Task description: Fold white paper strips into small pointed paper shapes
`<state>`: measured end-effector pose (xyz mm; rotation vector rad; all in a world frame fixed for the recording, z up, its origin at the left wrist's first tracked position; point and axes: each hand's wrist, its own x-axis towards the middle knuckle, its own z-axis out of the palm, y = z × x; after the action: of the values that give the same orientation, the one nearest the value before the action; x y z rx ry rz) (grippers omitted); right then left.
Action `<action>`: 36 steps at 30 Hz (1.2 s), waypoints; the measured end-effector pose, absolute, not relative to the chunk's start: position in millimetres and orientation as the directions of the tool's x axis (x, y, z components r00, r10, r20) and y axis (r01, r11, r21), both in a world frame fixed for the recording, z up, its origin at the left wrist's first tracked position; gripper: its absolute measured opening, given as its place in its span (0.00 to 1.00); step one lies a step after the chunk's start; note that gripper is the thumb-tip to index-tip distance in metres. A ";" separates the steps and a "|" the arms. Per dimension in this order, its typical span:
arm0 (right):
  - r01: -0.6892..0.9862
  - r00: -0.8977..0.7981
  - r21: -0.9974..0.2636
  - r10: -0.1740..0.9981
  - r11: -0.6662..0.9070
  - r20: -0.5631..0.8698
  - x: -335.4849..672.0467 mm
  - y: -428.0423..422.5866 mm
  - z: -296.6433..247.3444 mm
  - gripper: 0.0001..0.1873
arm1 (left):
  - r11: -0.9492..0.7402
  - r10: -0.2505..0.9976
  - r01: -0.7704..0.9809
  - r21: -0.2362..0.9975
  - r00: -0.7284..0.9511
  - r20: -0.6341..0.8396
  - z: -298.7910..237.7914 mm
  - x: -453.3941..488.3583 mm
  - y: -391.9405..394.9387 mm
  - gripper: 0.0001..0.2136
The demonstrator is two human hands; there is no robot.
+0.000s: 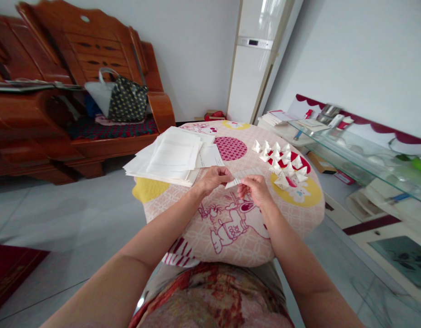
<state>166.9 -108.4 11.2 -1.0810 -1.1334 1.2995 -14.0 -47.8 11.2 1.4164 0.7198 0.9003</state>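
Note:
Between my two hands is a small folded piece of printed paper (pixel 233 183), held just above the cloth-covered table. My left hand (pixel 215 178) pinches its left end, and the fingers of my right hand (pixel 254 187) close on its right end. Left of them lies a stack of white paper sheets (pixel 172 152), with a loose printed sheet (pixel 210 156) at its right edge. To the right, several folded white paper pieces with pointed tips (pixel 288 169) stand grouped in rows on the tablecloth.
A pink patterned tablecloth (pixel 236 228) covers the round table. A glass-topped cabinet (pixel 371 157) with various items runs along the right. Behind on the left stands a wooden sofa (pixel 90 41) with a black patterned bag (pixel 128 98). A tall white air conditioner (pixel 253 68) stands at the back.

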 end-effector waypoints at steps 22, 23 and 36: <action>-0.121 0.050 -0.993 0.999 0.003 -0.004 168.5 -104.4 6.0 0.16 | 0.083 0.827 -0.134 0.987 0.562 0.007 8.5 -12.8 -48.6 0.12; -0.123 0.067 -0.992 0.998 0.012 0.004 169.0 -104.1 6.4 0.17 | 0.095 0.820 -0.110 0.989 0.572 -0.015 8.4 -13.8 -48.5 0.12; -0.169 0.138 -0.984 0.990 0.051 0.028 166.9 -104.1 8.3 0.17 | -0.243 0.803 0.038 0.969 0.569 0.179 11.4 -13.0 -51.3 0.07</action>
<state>166.9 -104.1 8.3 -1.1144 -1.0027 1.1582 -13.0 -51.3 11.4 1.6743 0.7110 0.8459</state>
